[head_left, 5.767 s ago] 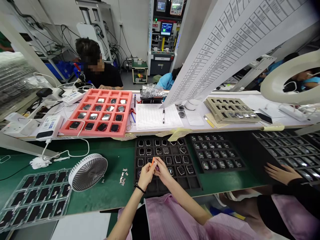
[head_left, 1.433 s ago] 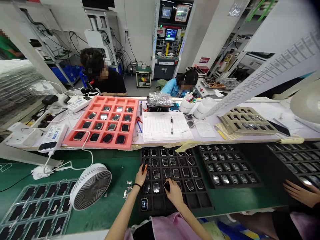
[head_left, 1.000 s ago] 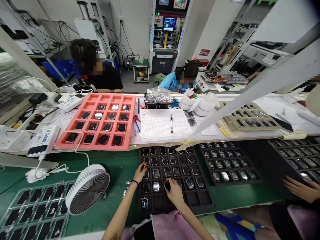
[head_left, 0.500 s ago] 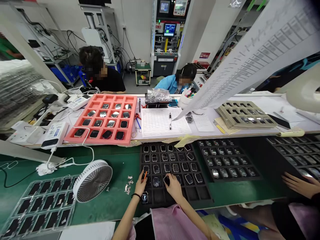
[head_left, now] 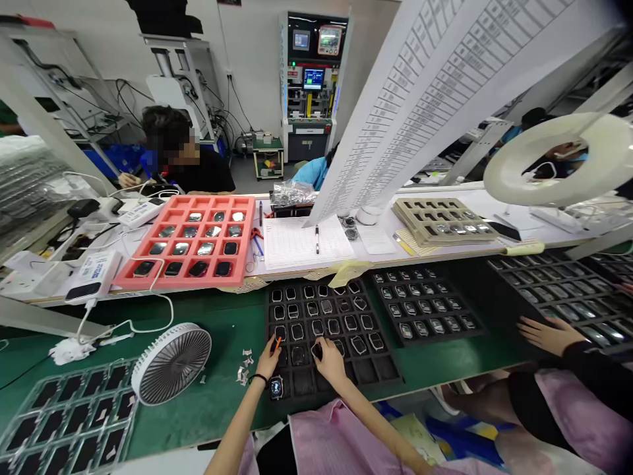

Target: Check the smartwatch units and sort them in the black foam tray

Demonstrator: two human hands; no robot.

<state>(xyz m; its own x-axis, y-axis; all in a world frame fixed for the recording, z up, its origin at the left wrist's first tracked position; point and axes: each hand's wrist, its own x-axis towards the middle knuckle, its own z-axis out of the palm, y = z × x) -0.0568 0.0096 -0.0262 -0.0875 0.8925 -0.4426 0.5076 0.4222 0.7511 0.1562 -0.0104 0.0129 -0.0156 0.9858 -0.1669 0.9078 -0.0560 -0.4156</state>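
On the green bench, the left hand pinches an orange pick above a black tray; the right hand curls over a dark watch there, grip unclear; a machine stands beyond.

Bright, even indoor light from above, shadows faint; small glints along the metal watch frames; wide-angle bowing toward the left and right edges; sharp throughout, no motion blur.

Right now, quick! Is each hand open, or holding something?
Left hand: closed, pinching a small orange stick.
Right hand: closed, holding a dark watch case over the black foam tray.
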